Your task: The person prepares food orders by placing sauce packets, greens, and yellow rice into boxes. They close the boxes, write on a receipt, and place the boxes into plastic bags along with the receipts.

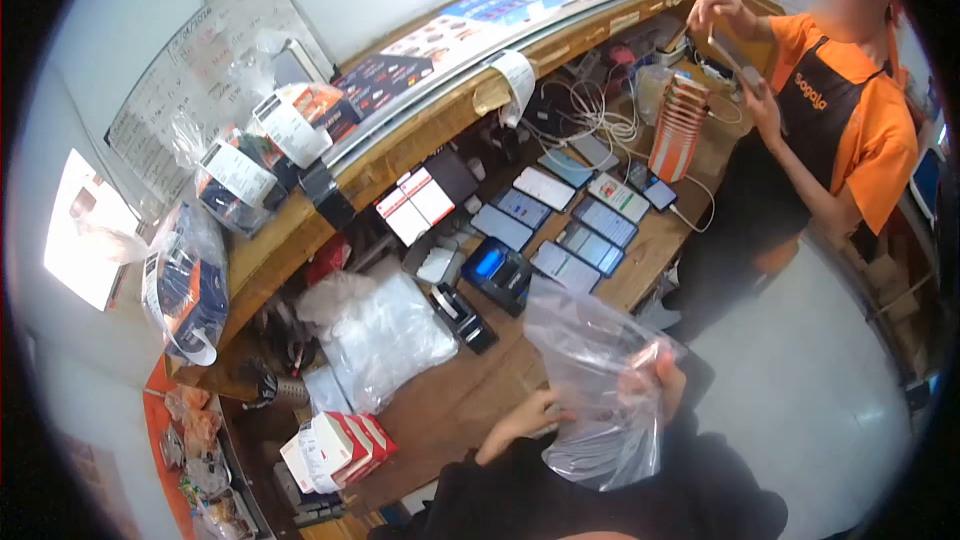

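Note:
A clear plastic bag [590, 340] stands spread in front of my body, above the near edge of the wooden counter. My right hand [658, 380] is closed on its right side, with part of the fingers seen through the film. At the bag's left edge, the fingers of my left hand [525, 420] are bent together against the plastic; the film hides part of their tips. Just beyond the bag lie several phones [590, 245] and a black label printer [497, 275]. A stack of clear plastic bags [385, 330] rests farther left.
Red-and-white boxes [340, 450] stand at the counter's [440, 430] left end. Bagged parcels [240, 180] line the raised shelf [360, 175]. Striped cartons [680, 125] are stacked beside white cables [600, 115]. A co-worker [830, 110] in orange holds a tablet-like device at right.

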Demonstrator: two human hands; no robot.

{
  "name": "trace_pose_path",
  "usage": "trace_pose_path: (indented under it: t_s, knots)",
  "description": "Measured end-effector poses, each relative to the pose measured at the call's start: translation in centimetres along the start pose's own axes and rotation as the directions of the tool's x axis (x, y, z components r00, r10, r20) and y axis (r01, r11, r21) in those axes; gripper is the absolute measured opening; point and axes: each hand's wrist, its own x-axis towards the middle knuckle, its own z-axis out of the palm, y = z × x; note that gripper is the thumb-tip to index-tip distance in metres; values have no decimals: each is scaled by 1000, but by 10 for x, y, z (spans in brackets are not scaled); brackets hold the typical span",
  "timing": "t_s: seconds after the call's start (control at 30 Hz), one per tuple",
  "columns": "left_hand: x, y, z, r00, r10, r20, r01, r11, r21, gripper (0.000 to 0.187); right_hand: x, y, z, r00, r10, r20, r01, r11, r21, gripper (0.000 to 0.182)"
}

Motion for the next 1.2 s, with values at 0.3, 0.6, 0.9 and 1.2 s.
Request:
trace_pose_path:
  t_s: [0.3,0.6,0.9,1.2]
  knots:
    - [-81,110,-111,896,-83,-435,227,930,290,39,-27,-27,44,531,-822,-205,277,397,-875,16]
    - [-83,62,-96,289,-113,-951,-674,681,-286,23,35,-52,23,598,-751,-279,404,584,-704,22]
    - [-57,61,-73,897,340,-282,-144,-377,-915,92,53,-57,-23,547,-739,-393,346,627,-698,16]
    - [-71,35,-45,969,40,-242,-207,-398,-894,96,25,-79,-49,569,-785,-244,408,527,-745,5]
